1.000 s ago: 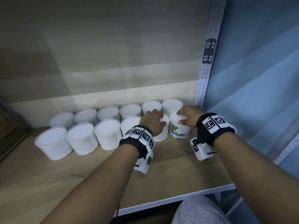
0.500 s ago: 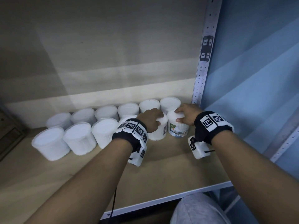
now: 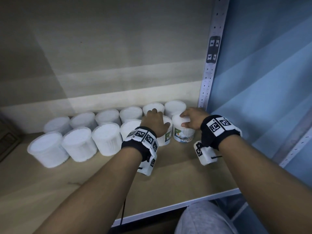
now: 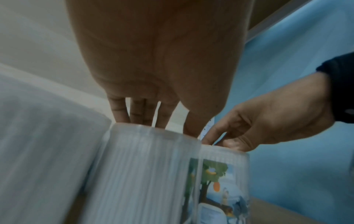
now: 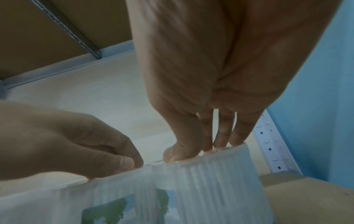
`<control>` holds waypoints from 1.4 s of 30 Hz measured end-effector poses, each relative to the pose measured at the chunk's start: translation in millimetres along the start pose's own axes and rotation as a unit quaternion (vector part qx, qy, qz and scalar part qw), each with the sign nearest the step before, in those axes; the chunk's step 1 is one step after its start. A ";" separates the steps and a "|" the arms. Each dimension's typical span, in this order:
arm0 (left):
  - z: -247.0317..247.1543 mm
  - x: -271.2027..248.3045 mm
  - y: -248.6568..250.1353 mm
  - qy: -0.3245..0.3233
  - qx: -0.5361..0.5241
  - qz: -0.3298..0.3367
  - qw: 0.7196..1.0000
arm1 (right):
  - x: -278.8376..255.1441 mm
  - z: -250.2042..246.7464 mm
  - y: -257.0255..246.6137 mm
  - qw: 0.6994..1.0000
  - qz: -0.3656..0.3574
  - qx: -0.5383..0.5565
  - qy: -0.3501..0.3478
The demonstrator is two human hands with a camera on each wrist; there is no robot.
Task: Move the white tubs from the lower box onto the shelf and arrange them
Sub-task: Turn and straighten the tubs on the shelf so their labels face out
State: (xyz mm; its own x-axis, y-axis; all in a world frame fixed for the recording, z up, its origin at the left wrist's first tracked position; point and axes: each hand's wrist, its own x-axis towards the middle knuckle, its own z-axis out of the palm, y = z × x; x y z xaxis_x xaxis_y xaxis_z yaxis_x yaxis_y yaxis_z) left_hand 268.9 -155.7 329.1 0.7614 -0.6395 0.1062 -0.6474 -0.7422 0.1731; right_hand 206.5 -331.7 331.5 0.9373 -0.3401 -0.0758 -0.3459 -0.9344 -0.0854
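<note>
Two rows of white tubs (image 3: 108, 140) stand on the wooden shelf (image 3: 177, 174). My left hand (image 3: 160, 117) grips the top of a ribbed white tub (image 3: 166, 137) at the right of the front row, fingers over its far rim (image 4: 145, 119). Just to its right, my right hand (image 3: 185, 119) grips a second tub (image 3: 183, 134) with a picture label, thumb on the near rim (image 5: 172, 156) and fingers behind. Both tubs stand upright, side by side and touching (image 4: 197, 174). The lower box is out of view.
A perforated metal upright (image 3: 209, 73) and a blue wall (image 3: 270, 81) close the shelf on the right, just beyond the right tub. A dark object (image 3: 8, 142) sits at the far left. The shelf's front edge (image 3: 185, 206) runs above my grey-clad knee (image 3: 202, 218).
Both hands keep hold of their tubs. The tubs have edged slightly back toward the rear row, and the left hand's tub now stands against the right one.
</note>
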 end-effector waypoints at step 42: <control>-12.2 8.3 -8.3 -0.090 -0.046 0.054 0.993 | -2.1 2.1 0.9 1.000 0.005 0.027 0.007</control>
State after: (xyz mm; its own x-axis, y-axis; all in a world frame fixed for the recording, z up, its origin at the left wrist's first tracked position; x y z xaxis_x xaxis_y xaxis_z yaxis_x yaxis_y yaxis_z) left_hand 281.0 -152.5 340.5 0.6650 -0.7454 -0.0461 -0.7127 -0.6518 0.2593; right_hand 204.1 -331.6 329.5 0.9343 -0.3508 -0.0629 -0.3563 -0.9241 -0.1381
